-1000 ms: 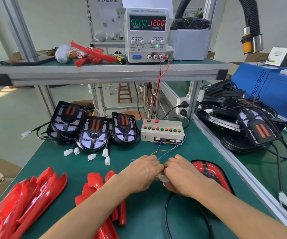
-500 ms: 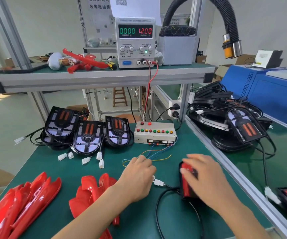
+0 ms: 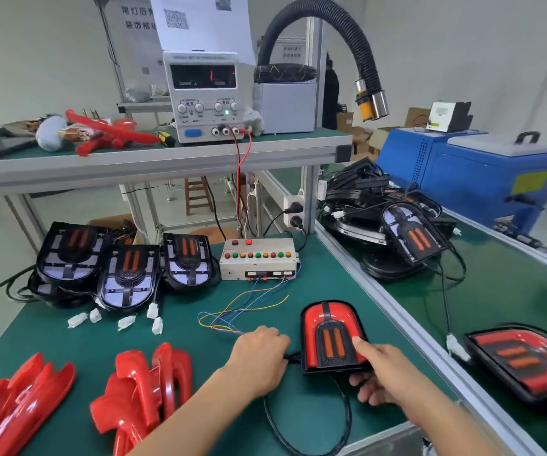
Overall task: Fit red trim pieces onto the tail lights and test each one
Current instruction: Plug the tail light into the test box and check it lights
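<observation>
- The right hand [image 3: 380,373] is gripping a tail light with red trim [image 3: 329,337] at its lower right edge, thumb lying on the face and the other fingers curled beneath, tilting the face up toward the camera.
- That tail light is sitting on the green bench [image 3: 331,284] at about 5 o'clock from the white switch box [image 3: 259,260].
- The left hand [image 3: 260,353] is lying curled, knuckles up, just at 9 o'clock of the tail light, where its black cable [image 3: 301,436] is leaving the housing; I cannot tell whether it is pinching anything.
- Thin coloured wires [image 3: 249,304] are running from the switch box toward the left hand.
- Loose red trim pieces [image 3: 147,383] are lying in heaps at 8 o'clock of the hands.
- Bare black tail lights [image 3: 127,271] are leaning in a row at 9 o'clock of the switch box.
- A power supply [image 3: 204,93] is standing on the shelf at 12 o'clock, its display blurred.
</observation>
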The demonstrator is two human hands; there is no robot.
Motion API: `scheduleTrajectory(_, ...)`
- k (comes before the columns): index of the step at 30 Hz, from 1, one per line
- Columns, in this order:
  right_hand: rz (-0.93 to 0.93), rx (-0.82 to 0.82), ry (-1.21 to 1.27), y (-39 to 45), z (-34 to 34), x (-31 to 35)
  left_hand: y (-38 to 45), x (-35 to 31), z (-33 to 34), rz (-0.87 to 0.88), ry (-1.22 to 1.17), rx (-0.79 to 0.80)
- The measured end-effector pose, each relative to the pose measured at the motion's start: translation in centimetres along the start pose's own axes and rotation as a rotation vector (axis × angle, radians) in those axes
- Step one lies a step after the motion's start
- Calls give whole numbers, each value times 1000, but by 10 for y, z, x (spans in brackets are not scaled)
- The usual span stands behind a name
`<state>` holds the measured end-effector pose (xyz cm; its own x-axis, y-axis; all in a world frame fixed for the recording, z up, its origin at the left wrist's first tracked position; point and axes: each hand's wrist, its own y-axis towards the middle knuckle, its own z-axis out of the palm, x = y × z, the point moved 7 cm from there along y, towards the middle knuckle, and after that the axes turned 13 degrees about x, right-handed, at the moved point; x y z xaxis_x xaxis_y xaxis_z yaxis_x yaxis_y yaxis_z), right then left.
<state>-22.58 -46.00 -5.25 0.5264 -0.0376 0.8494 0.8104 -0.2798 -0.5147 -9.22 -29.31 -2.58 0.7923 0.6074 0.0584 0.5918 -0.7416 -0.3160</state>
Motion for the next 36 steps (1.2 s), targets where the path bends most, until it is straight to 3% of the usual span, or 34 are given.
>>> scheduleTrajectory(4,-126,-2,43,-8,4,2,-4,8,-2,-72,-229,-34)
scheduleTrajectory(9,-245,28,71,-47,22,5,-14,10,-1,-67,-868,-102)
scheduleTrajectory(12,-274,-99,-29,-66,21,0,-13,1,6,-60,-1114,-132)
scheduleTrajectory(18,-234,-281,-31,-73,18,-21,-12,-26,19,-143,-1365,-235)
scheduleTrajectory(24,-198,-282,-134,-69,24,-20,-8,-48,26,-68,-2045,-125)
scheduleTrajectory(27,-156,-338,-309,-69,22,-23,-10,-57,16,84,-2018,-10)
scheduleTrajectory(30,-156,-368,-373,-69,20,-28,-12,-58,8,126,-1935,-33)
scheduleTrajectory(36,-304,-226,52,-69,23,-33,-15,-62,5,167,-1969,-32)
